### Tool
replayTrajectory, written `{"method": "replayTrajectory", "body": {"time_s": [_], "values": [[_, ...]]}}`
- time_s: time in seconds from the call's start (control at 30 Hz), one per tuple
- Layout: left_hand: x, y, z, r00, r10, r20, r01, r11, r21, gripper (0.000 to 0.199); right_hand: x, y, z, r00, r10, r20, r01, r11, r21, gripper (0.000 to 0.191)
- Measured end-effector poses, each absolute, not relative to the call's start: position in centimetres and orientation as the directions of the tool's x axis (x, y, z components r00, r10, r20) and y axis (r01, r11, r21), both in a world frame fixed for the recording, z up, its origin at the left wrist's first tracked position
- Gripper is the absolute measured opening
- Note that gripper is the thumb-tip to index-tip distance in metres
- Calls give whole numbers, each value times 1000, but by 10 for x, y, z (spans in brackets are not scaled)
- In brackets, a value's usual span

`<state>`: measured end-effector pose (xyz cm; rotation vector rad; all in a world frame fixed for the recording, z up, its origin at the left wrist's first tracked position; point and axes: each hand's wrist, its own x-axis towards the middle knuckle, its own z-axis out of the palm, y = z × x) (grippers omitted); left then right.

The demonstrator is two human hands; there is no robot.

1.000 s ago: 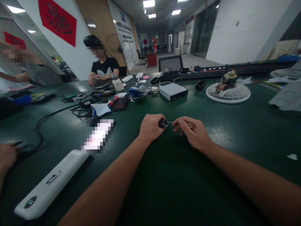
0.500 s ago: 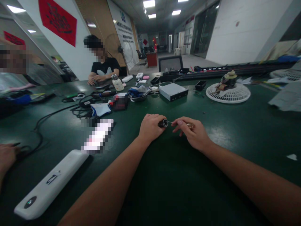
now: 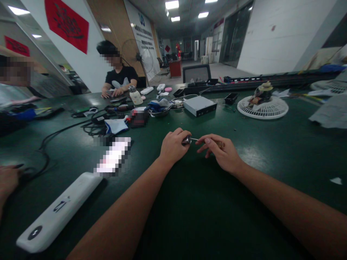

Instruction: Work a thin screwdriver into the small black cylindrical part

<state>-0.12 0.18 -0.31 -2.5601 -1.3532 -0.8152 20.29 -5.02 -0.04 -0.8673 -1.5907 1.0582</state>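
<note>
Potentially, the thin metal shaft (image 3: 194, 139) could slip off the dark cylindrical part (image 3: 187, 140), gripped by the left hand (image 3: 173, 146), if the right hand (image 3: 223, 153), grasping the tool's amber handle (image 3: 220, 144), tilts.

- I have a small, dark, round-bodied cylinder with a shiny metallic rim (image 3: 187, 140) in my left hand (image 3: 174, 144); it lies on its side, rimmed end facing right, its other end hidden by my fingers.
- I hold a slim tool with a thin, straight metal shaft and a ribbed, amber-brown handle (image 3: 220, 144) in my right hand (image 3: 223, 151), nearly level, its tip at the rim; whether it sits inside, I can't tell.
</note>
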Motion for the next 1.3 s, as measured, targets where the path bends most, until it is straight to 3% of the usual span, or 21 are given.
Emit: {"method": "replayTrajectory", "body": {"time_s": [0.13,0.3,0.57,0.83,1.0,1.13,1.23,1.3], "values": [[-1,1,-5,476,728,493,788,-602,127,23,204,-47,-1,-291,917,272,38,295,-955,33],[1,0,-6,489,738,466,787,-603,131,25,203,-48,-4,-203,920,336,156,369,-916,30],[-3,3,-6,468,754,462,797,-586,150,22,202,-48,-2,-319,899,299,32,325,-945,27],[0,2,-5,539,746,391,788,-610,78,21,205,-49,0,-235,920,313,204,362,-910,36],[-1,2,-5,487,767,418,804,-581,128,30,205,-50,1,-157,911,381,322,412,-852,36],[0,2,-6,411,800,438,834,-524,174,30,205,-49,0,-68,923,379,298,381,-875,28],[1,2,-7,363,826,432,857,-478,195,22,206,-47,-1,-123,933,338,270,359,-893,24],[1,3,-9,344,832,435,865,-461,196,25,206,-45,-2,-208,917,339,339,393,-855,22]]}}
